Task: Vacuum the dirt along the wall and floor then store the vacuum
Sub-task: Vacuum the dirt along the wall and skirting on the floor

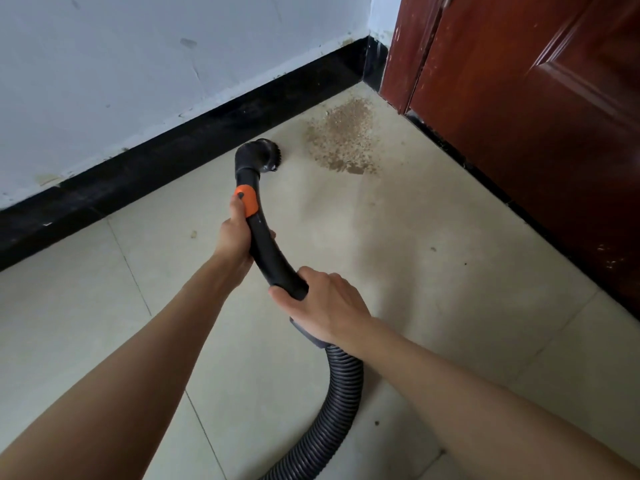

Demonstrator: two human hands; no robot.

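I see my left hand [235, 233] wrapped round the curved black vacuum handle [263, 247] just below its orange collar, and my right hand [322, 303] gripping the same handle lower down, where the ribbed hose [341, 386] joins. The round brush head [258, 157] sits near the black skirting board [173, 157], just short of a brown dirt patch [341, 136] lying further along that board toward the corner by the red door [540, 109]. I judge the job barely begun: the patch looks untouched, stray specks dot the floor, and storing the vacuum remains.

2 hands [233, 233] (both on wand), 1 vac hose [341, 386], 1 dirt pile [341, 140], 1 door [526, 98].
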